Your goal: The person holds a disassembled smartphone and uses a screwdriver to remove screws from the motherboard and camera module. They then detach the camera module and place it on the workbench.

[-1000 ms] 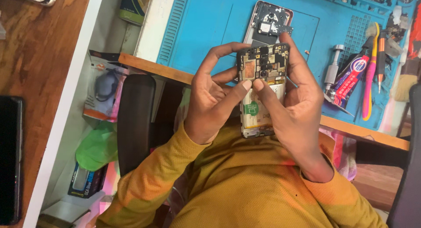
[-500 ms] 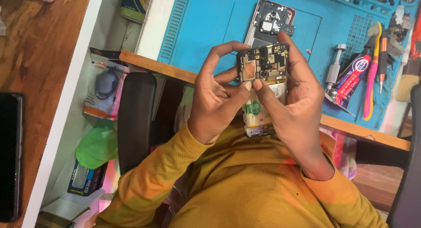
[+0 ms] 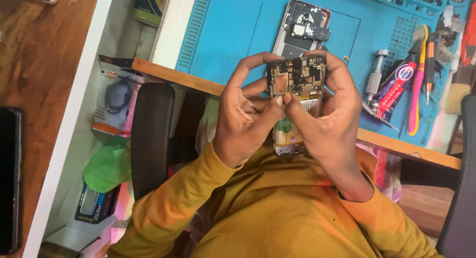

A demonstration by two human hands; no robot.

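Gripping an opened phone (image 3: 296,97) between them, the left hand (image 3: 245,112) and right hand (image 3: 327,114) hold it in the air just off the near edge of the tabletop (image 3: 168,75), above the person's lap. The left hand is clamped on the phone's left side, its thumb and forefinger pinched together at the middle of the exposed board; the right hand is wrapped on the right side, its thumb pressing in beside the left one.

The phone looks light and stiff, but with its back off it is fragile: bare circuitry, small shields and thin ribbons lie open to the fingertips. The safe hold is judged to be along the long metal edges of the frame, as both hands have it, with only light touches on the board itself. The frame edges are smooth, so it could slip if the grip loosens.

On the blue mat (image 3: 233,35) a second phone shell (image 3: 303,27) lies just beyond the hands. Toward the right edge stand a screwdriver (image 3: 374,77), a glue tube (image 3: 394,84) and a pink tool (image 3: 417,84), close together. The left part of the mat offers open room. A chair back (image 3: 151,139) stands near the left elbow.
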